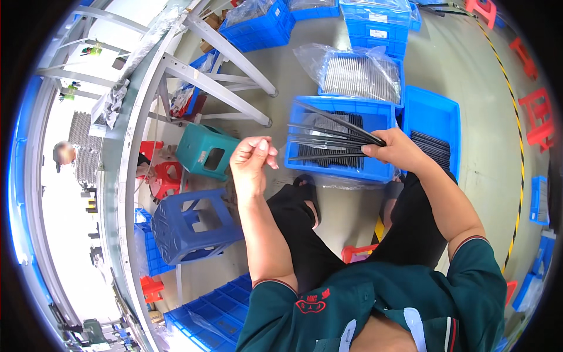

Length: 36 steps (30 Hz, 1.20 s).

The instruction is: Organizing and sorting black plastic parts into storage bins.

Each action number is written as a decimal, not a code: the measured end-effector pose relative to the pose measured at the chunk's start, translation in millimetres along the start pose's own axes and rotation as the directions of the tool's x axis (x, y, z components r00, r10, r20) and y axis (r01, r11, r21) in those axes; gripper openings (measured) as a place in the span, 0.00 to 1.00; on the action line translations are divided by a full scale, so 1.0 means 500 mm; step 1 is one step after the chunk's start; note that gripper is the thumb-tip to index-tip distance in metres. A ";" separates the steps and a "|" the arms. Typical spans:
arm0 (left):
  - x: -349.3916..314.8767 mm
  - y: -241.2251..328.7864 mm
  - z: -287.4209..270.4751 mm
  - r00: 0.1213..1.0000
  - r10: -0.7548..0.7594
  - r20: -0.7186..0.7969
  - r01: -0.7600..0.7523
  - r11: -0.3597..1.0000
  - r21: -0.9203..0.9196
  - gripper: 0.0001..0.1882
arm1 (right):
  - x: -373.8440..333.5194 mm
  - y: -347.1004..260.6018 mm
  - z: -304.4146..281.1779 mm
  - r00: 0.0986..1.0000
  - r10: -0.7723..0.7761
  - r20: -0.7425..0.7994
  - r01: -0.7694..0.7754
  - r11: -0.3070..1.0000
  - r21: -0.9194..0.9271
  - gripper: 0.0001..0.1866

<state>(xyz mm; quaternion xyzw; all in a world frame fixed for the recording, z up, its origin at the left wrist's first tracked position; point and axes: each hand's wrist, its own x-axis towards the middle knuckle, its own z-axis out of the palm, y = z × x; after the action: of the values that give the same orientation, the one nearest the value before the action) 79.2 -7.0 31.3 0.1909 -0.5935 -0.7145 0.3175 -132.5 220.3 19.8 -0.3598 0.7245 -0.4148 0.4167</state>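
My right hand [396,149] is closed around one end of several thin black rods [334,139], which fan out to the left. The rods hang over a blue crate [346,171] holding more dark rods and clear plastic film. Left of that crate, my left hand [252,164] is raised with thumb and fingers drawn together. Whatever it may pinch is hidden or too small to see. The fanned rod ends stop short of its fingers. Just right of my right wrist, a second blue crate [431,104] holds a layer of black rods [431,146].
Beyond, a blue crate of grey rods [360,76] lies under plastic film. Stacked blue crates [375,23] stand at the back. A green stool [205,149] and a blue stool [193,226] are at left, beside a metal-framed workbench [138,123]. A person [64,154] is at far left.
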 end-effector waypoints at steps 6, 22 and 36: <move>-0.004 -0.008 0.024 0.997 -0.072 0.033 0.074 0.996 -0.050 0.07 | -0.001 -0.010 0.016 0.991 -0.123 -0.048 0.103 0.947 -0.303 0.18; -0.009 -0.009 0.047 0.964 -0.265 0.026 0.262 0.961 0.089 0.06 | -0.001 -0.004 0.023 0.949 -0.290 -0.126 0.182 0.825 -0.534 0.20; -0.002 0.010 0.000 0.969 -0.245 -0.013 0.245 0.963 0.110 0.06 | -0.006 -0.027 0.017 1.000 -0.025 0.015 0.029 0.941 -0.337 0.18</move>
<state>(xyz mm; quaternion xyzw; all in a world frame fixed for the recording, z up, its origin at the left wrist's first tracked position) 81.0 -6.7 35.8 0.2800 -0.6041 -0.7143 0.2154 -121.2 215.0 30.1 -0.4380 0.7774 -0.2886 0.3472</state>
